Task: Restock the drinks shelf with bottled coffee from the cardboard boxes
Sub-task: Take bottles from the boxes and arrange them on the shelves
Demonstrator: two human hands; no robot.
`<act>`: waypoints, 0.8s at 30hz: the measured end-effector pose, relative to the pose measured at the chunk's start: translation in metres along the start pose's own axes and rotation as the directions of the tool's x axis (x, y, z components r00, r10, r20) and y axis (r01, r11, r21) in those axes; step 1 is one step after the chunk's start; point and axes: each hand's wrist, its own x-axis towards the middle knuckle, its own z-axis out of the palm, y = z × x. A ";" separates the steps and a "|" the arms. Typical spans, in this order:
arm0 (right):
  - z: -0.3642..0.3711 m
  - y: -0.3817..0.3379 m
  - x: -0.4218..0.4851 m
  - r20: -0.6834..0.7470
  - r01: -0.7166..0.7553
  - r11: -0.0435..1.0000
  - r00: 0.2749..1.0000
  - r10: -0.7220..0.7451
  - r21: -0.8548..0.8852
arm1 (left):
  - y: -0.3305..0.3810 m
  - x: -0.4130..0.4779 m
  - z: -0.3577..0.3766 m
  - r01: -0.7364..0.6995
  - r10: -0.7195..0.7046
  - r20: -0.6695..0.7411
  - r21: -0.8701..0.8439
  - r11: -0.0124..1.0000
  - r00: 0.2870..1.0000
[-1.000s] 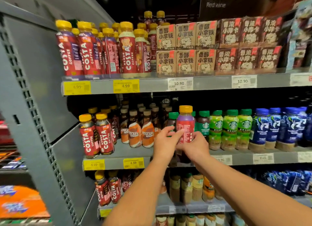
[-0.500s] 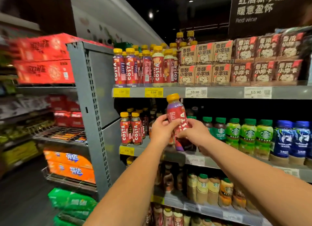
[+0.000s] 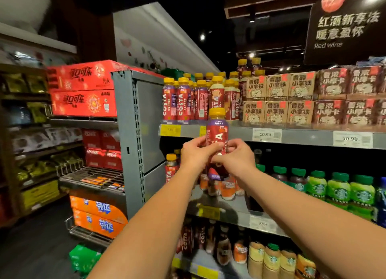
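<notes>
A red Costa coffee bottle (image 3: 216,132) with a yellow cap is upright in the air in front of the drinks shelf (image 3: 296,136). My left hand (image 3: 195,155) grips its left side and my right hand (image 3: 237,156) grips its right side, fingers curled round the middle of the label. The bottle is level with the upper shelf's front edge. More Costa bottles (image 3: 181,101) stand in rows on that upper shelf, and one Costa bottle (image 3: 171,167) shows on the shelf below, left of my left hand.
Cartons of coffee packs (image 3: 277,100) fill the upper shelf's right side. Green and blue Starbucks bottles (image 3: 338,192) line the middle shelf. A grey upright panel (image 3: 133,132) ends the shelving on the left. Red cola cases (image 3: 83,88) and orange soda cases (image 3: 98,220) stack beyond it.
Both hands have lifted the bottle from the middle shelf level up to the upper shelf's edge. My view has swung left and back, showing more of the aisle.
</notes>
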 end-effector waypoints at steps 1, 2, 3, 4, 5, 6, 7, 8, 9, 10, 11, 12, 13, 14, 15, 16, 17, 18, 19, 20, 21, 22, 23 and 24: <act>0.004 -0.008 0.007 -0.006 0.017 1.000 1.000 -0.018 -0.022 | 0.004 0.010 -0.004 -0.012 0.012 -0.018 -0.010 1.000 1.000; 0.008 -0.017 0.015 -0.009 0.028 0.999 1.000 -0.029 -0.026 | 0.009 0.020 -0.008 -0.025 0.024 -0.022 -0.015 1.000 0.999; 0.012 -0.025 0.023 -0.008 0.037 0.999 0.999 -0.037 -0.008 | 0.015 0.030 -0.012 -0.036 0.035 -0.032 -0.036 0.999 0.999; 0.016 -0.034 0.032 -0.008 0.047 0.999 0.999 -0.047 0.024 | 0.020 0.042 -0.016 -0.051 0.049 -0.035 -0.054 0.997 0.998; 0.021 -0.042 0.042 -0.011 0.056 0.997 0.998 -0.056 0.056 | 0.025 0.055 -0.019 -0.060 0.056 -0.046 -0.073 0.996 0.997; 0.025 -0.050 0.051 -0.019 0.069 0.995 0.998 -0.068 0.077 | 0.030 0.066 -0.022 -0.069 0.066 -0.053 -0.073 0.995 0.996; 0.028 -0.058 0.060 -0.032 0.085 0.993 0.996 -0.083 0.081 | 0.035 0.077 -0.025 -0.084 0.080 -0.069 -0.067 0.994 0.994; 0.032 -0.066 0.068 -0.047 0.106 0.991 0.994 -0.102 0.080 | 0.039 0.088 -0.027 -0.099 0.094 -0.084 -0.058 0.993 0.992; 0.037 -0.072 0.076 -0.067 0.120 0.990 0.991 -0.115 0.079 | 0.041 0.098 -0.028 -0.107 0.101 -0.086 -0.069 0.992 0.991; 0.042 -0.077 0.085 -0.089 0.128 0.989 0.989 -0.122 0.076 | 0.043 0.107 -0.030 -0.119 0.112 -0.083 -0.090 0.989 0.990; 0.048 -0.080 0.092 -0.111 0.129 0.989 0.986 -0.121 0.068 | 0.044 0.115 -0.031 -0.130 0.123 -0.073 -0.105 0.986 0.990; 0.055 -0.082 0.100 -0.129 0.125 0.990 0.985 -0.117 0.057 | 0.045 0.122 -0.032 -0.142 0.137 -0.058 -0.095 0.985 0.989; 0.061 -0.083 0.106 -0.145 0.125 0.991 0.982 -0.117 0.044 | 0.044 0.130 -0.033 -0.148 0.145 -0.043 -0.071 0.986 0.989; 0.066 -0.083 0.112 -0.162 0.124 0.992 0.980 -0.117 0.030 | 0.042 0.138 -0.034 -0.152 0.151 -0.023 -0.054 0.987 0.988; 0.070 -0.083 0.119 -0.175 0.126 0.992 0.977 -0.122 0.016 | 0.041 0.145 -0.035 -0.150 0.150 -0.001 -0.045 0.988 0.989; 0.074 -0.083 0.125 -0.189 0.134 0.991 0.973 -0.131 0.002 | 0.038 0.153 -0.035 -0.149 0.150 0.012 -0.046 0.988 0.989; 0.077 -0.083 0.129 -0.202 0.138 0.990 0.970 -0.137 -0.008 | 0.036 0.160 -0.036 -0.150 0.150 0.008 -0.045 0.988 0.989; 0.080 -0.084 0.134 -0.213 0.135 0.991 0.968 -0.134 -0.008 | 0.033 0.167 -0.037 -0.151 0.151 -0.012 -0.047 0.987 0.988; 0.084 -0.085 0.139 -0.224 0.126 0.992 0.967 -0.123 0.002 | 0.031 0.175 -0.038 -0.144 0.143 -0.032 -0.065 0.987 0.989; 0.087 -0.087 0.144 -0.236 0.111 0.994 0.966 -0.104 0.019 | 0.030 0.182 -0.039 -0.129 0.125 -0.043 -0.089 0.988 0.991; 0.090 -0.088 0.149 -0.248 0.103 0.994 0.964 -0.093 0.026 | 0.029 0.189 -0.039 -0.115 0.111 -0.039 -0.107 0.988 0.993; 0.092 -0.088 0.154 -0.260 0.100 0.995 0.961 -0.092 0.019 | 0.028 0.193 -0.038 -0.104 0.102 -0.028 -0.112 0.988 0.994; 0.094 -0.089 0.157 -0.268 0.102 0.995 0.958 -0.097 0.006 | 0.026 0.197 -0.037 -0.098 0.096 -0.017 -0.109 0.989 0.995; 0.096 -0.088 0.161 -0.277 0.103 0.995 0.956 -0.101 -0.005 | 0.022 0.200 -0.036 -0.095 0.094 -0.006 -0.107 0.990 0.996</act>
